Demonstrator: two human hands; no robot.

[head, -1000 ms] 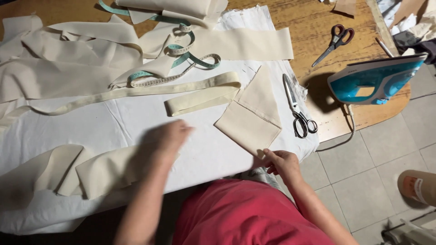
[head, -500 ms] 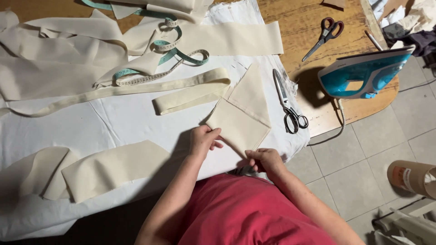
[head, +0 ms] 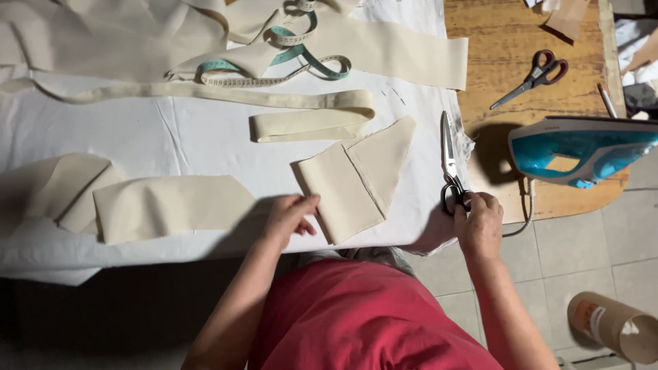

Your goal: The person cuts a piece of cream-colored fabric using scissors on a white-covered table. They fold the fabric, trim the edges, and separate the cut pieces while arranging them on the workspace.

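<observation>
My right hand (head: 478, 223) closes on the black handles of large silver scissors (head: 449, 161), which lie flat on the white cloth (head: 199, 147) near the table's right side. My left hand (head: 290, 214) rests with its fingertips on the near left edge of a folded cream fabric piece (head: 356, 179). A flat cream fabric strip (head: 171, 205) lies just left of that hand. A folded cream band (head: 312, 123) lies behind the folded piece.
A teal and white iron (head: 582, 149) stands on the wooden table (head: 504, 55) at right, its cord hanging down. Smaller red-handled scissors (head: 538, 74) lie behind it. A teal tape measure (head: 288, 58) curls among cream fabric at the back. A cardboard tube (head: 610, 325) lies on the tiled floor.
My right hand left the folded piece's corner and moved right onto the large scissors' handles. My left hand slid down to the folded piece's near left edge.
</observation>
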